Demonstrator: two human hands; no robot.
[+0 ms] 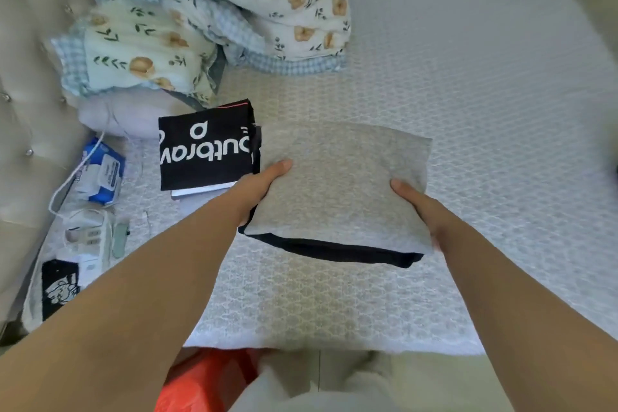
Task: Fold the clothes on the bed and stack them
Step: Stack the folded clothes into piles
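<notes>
At the near edge of the bed, below the mattress's scalloped white border, lie an orange-red plastic bag and pale beige cloth. Two bare forearms reach forward over the white honeycomb-textured mattress cover, which lies open and flat to the right and far side, with broad free room there.

The left hand grips the left edge of a folded grey knit garment, thumb on top and fingers curled under it. The right hand grips the right edge the same way, thumb on the grey cloth, fingers hidden beneath. The grey garment is a soft, roughly square pad with rounded corners; directly under it sits a folded black garment, its dark edge showing along the near side. The 2 are held together, and whether they rest on the cover or hang just above it cannot be told.

Just left, touching the stack's far-left corner, lies a folded black shirt with white lettering, flat on the bed atop a thin white layer.

Along the left edge, beside the tufted beige headboard, are a black printed cloth, a white power strip and a blue-and-white wipes packet with a white cord. Farther back, a crumpled floral quilt with blue gingham trim fills the far-left corner.
</notes>
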